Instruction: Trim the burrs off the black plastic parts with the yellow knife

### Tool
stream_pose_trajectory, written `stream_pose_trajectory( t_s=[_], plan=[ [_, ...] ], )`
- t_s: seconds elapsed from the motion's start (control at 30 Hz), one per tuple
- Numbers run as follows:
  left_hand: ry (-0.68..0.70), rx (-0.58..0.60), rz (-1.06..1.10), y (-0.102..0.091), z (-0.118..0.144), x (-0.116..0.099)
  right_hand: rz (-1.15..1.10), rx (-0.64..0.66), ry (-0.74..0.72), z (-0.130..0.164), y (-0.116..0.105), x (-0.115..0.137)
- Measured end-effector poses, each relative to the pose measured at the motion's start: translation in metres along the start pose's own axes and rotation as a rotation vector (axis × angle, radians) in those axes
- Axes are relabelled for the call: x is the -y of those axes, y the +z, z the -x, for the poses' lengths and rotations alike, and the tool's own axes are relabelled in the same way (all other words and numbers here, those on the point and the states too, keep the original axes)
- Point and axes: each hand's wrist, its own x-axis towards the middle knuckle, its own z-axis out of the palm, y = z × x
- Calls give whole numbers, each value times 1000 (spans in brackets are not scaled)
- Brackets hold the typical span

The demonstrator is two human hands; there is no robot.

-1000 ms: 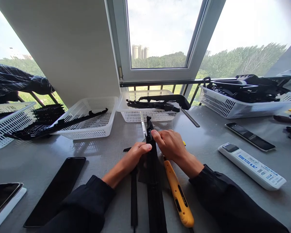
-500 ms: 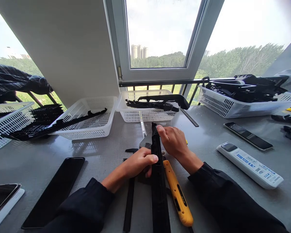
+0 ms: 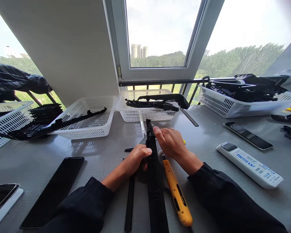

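A long black plastic part [image 3: 154, 191] lies lengthwise on the grey table [image 3: 208, 155], running from near the table's front edge toward the window. My left hand [image 3: 135, 158] grips it on its left side, partway along. Near the part's far tip, my right hand [image 3: 171, 142] pinches it from the right. A thinner black strip [image 3: 129, 204] lies parallel on the left. A yellow-handled tool [image 3: 176, 194] rests on the table just right of the part, under my right wrist.
White baskets with black parts stand at the back: left [image 3: 5, 124], centre-left [image 3: 87, 124], centre [image 3: 133, 115], right [image 3: 223, 103]. A white remote [image 3: 249, 165] and a dark phone [image 3: 247, 136] lie right. A black slab [image 3: 53, 191] and another phone [image 3: 2, 197] lie left.
The black part's far tip swung right and back left. My left hand slid back toward me and then forward along it; my right hand stayed at the tip.
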Motion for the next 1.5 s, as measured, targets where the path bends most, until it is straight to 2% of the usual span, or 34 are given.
stream_pose_trajectory(
  t_s=[0.13, 0.3, 0.5, 0.67, 0.87, 1.1, 1.27, 1.4, 1.5],
  plan=[
    [5, -129, 95, 0, -3, 5, -25, 40, -56, 3, -3, 6],
    [45, -361, 120, -5, -6, 7, -48, 112, -144, 7, -5, 13],
    [96, -433, 117, -8, -7, 4, -91, 159, -235, 10, -6, 18],
    [66, -609, 56, -8, -6, 0, -92, 160, -236, 11, -6, 19],
    [63, -718, -36, -9, -5, -6, -59, 189, -267, 12, -4, 21],
    [76, -745, -36, -10, -6, 0, -65, 157, -212, 11, -4, 20],
    [99, -618, -59, -9, -5, 2, -49, 105, -139, 8, -4, 16],
    [73, -602, -43, -7, -3, 4, -52, 67, -66, 6, -4, 13],
    [66, -538, -18, -7, -2, 6, -61, 57, -42, 5, -4, 11]
  ],
)
